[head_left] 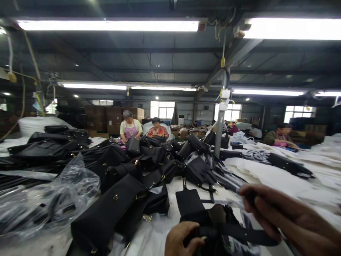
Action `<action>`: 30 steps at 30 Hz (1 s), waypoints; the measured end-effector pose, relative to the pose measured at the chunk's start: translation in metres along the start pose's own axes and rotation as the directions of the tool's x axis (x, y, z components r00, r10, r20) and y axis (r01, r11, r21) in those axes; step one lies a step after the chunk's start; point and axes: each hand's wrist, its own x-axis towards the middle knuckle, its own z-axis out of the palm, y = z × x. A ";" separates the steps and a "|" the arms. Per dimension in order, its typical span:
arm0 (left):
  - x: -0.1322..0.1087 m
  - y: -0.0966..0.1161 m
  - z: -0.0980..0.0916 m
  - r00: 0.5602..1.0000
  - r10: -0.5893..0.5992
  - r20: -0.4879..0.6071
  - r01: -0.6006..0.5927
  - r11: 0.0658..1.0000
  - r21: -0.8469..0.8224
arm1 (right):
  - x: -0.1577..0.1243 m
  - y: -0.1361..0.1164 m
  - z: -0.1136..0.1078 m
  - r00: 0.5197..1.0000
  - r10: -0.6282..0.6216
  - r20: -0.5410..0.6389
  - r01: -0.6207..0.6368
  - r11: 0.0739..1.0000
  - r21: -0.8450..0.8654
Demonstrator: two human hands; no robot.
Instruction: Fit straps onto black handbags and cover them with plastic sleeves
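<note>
At the bottom centre, my left hand point(183, 238) is closed round a black strap point(239, 233) near a black bag. The strap runs right, past the underside of my other hand. My right hand point(282, 213) is raised at the lower right, its thumb and forefinger pinched on a small dark piece that I cannot make out. Just beyond my left hand lies a black flap point(188, 202) with a metal clasp at its top. A large black bag point(106, 209) with gold fittings rests to the left.
Black bags point(151, 154) are heaped across the table. Clear plastic wrap point(71, 188) lies at left, white sheets point(258, 174) at right. A metal post point(220, 131) rises behind the heap. Several people work further back, among them a person in a pink apron point(131, 129).
</note>
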 end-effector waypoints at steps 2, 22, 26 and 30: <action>-0.004 0.013 -0.002 1.000 -0.007 0.007 0.007 1.000 -0.022 | -0.004 0.000 0.023 0.986 0.015 0.166 0.014 0.985 -0.171; -0.014 0.037 -0.001 0.985 -0.159 -0.067 0.137 0.957 -0.256 | -0.004 0.065 0.060 0.923 0.257 0.286 0.046 0.663 -0.747; -0.017 0.032 0.001 0.989 -0.118 -0.090 0.091 0.962 -0.258 | 0.002 0.071 0.060 0.876 0.365 0.316 -0.042 0.710 -0.703; -0.022 0.023 0.004 0.998 -0.016 -0.056 0.004 0.978 -0.207 | 0.005 0.070 0.053 0.809 0.452 0.374 -0.109 0.742 -0.661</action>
